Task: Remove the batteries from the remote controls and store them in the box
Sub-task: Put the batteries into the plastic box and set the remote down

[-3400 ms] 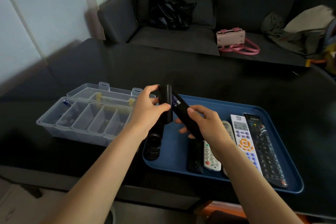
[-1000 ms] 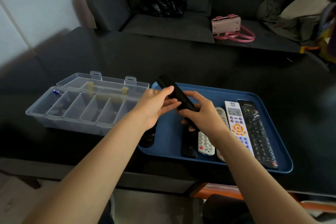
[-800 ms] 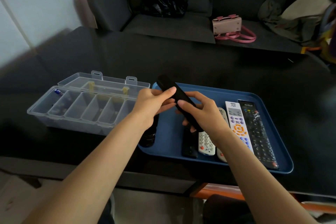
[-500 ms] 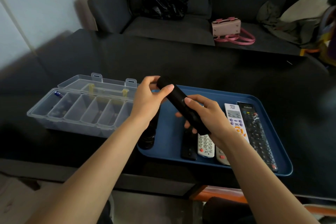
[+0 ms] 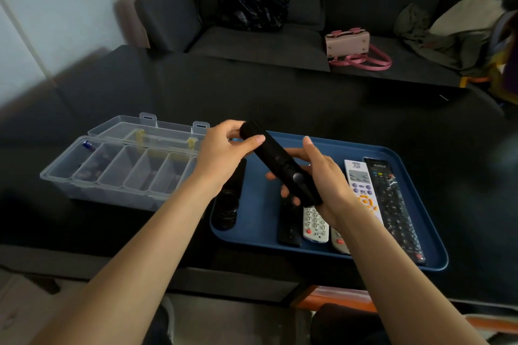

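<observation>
Head view: both hands on black remote (image 5: pixel 280 161)

No clear text anywhere. Black remote (image 5: pixel 392 204) at right of tray has a small white brand word at its top end, upside-down to cam & too blurred to read. White remote (image 5: pixel 361 185) beside it: top label marks illegible too.

There is one view only, from a camera worn on the person's head, looking forward and steeply down along both forearms. It sits close over the near edge of the dark surface (image 5: pixel 280 98), wide enough to take in the grey sofa (image 5: pixel 260 45) behind it.
</observation>
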